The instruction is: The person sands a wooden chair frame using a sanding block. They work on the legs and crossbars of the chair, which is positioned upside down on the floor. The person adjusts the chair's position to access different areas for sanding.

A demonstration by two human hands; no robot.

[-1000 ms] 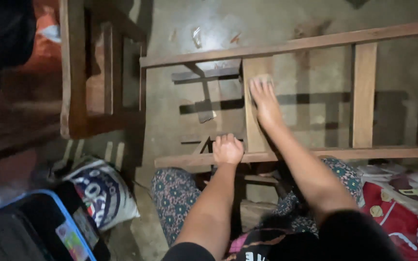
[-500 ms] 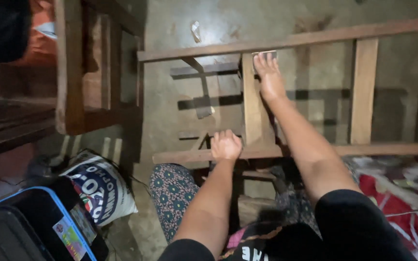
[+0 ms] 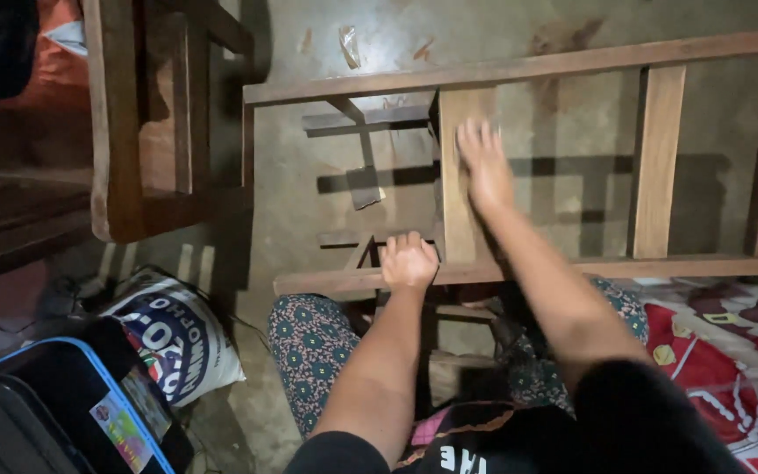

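Head view, near to far from the wooden frame [image 3: 519, 272]. Nearest the person: patterned trouser knees [image 3: 309, 342] just under the frame's near rail, printed sack [image 3: 173, 333] and blue-edged case [image 3: 63, 412] off to its left. Left hand [image 3: 408, 261] is a closed fist gripping the near rail. Right hand [image 3: 484, 162] lies flat, fingers spread, on the upright slat [image 3: 456, 175] further in. Frame lies across the concrete floor [image 3: 396, 35]. Risks, judged: frame could slide or tip on the hard floor if the fist loosens; rough slat could splinter the palm; dim light hides loose joints.
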